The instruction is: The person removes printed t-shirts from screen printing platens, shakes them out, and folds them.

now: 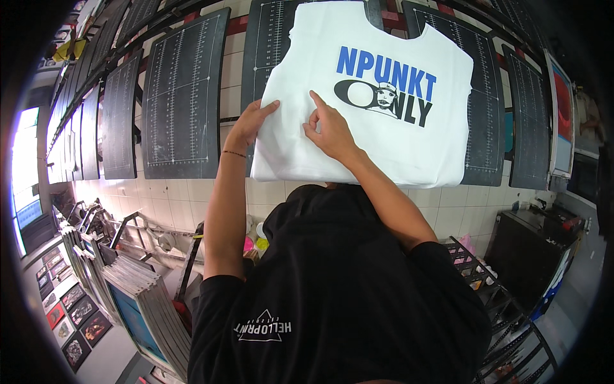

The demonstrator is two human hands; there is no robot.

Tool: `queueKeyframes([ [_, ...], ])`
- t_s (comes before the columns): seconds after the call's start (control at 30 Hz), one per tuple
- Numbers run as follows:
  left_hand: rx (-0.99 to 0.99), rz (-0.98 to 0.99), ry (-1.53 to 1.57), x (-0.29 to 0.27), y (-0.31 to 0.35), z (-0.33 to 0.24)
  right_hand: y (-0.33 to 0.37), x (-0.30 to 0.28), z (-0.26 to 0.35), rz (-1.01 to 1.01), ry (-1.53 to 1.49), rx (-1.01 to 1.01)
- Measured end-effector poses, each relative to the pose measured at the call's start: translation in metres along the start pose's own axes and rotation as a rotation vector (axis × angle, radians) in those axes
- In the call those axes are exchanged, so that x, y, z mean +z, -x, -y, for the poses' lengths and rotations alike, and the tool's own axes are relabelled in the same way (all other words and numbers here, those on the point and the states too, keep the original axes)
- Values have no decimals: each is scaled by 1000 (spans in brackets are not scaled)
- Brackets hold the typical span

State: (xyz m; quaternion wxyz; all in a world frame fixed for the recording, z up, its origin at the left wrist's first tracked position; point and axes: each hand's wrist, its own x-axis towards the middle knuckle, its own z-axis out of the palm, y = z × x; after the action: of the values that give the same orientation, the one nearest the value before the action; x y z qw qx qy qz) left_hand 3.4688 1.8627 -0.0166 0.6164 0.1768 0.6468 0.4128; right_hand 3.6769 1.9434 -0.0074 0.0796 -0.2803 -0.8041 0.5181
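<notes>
A white cut shirt panel [409,153] with a curved neckline lies over dark printing boards in front of me. It carries a blue and black lettered print [384,89] with a drawn face in the middle. At the panel's left edge, my left hand [251,123] pinches the fabric, its thumb on top and its fingers partly hidden at the edge. My right hand [332,134] rests over the panel, left of the print. Its index finger is stretched out, the other fingers are curled, and nothing shows in it.
Black printing boards with white ruled markings [182,96] stand in a row to both sides. A stack of framed screens [134,301] leans at the lower left. On the right are a framed screen [561,115], a dark cabinet [527,249] and a black metal rack [505,320].
</notes>
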Motion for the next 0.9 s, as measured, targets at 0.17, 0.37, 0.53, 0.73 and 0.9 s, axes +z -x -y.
queueKeyframes([
  [0.17,42,-11,-5,2,-3,2,-6,28,-30,-344,417,-379],
  [0.37,20,-46,-12,3,0,2,1,2,3,87,-125,83],
  [0.53,19,-40,-77,-2,-1,4,-9,30,-31,-338,283,-353],
  [0.73,62,-25,-50,-5,-4,8,-10,19,-19,-139,80,-105],
  [0.9,130,63,-1,-3,-10,7,7,-7,-37,-223,245,-143],
])
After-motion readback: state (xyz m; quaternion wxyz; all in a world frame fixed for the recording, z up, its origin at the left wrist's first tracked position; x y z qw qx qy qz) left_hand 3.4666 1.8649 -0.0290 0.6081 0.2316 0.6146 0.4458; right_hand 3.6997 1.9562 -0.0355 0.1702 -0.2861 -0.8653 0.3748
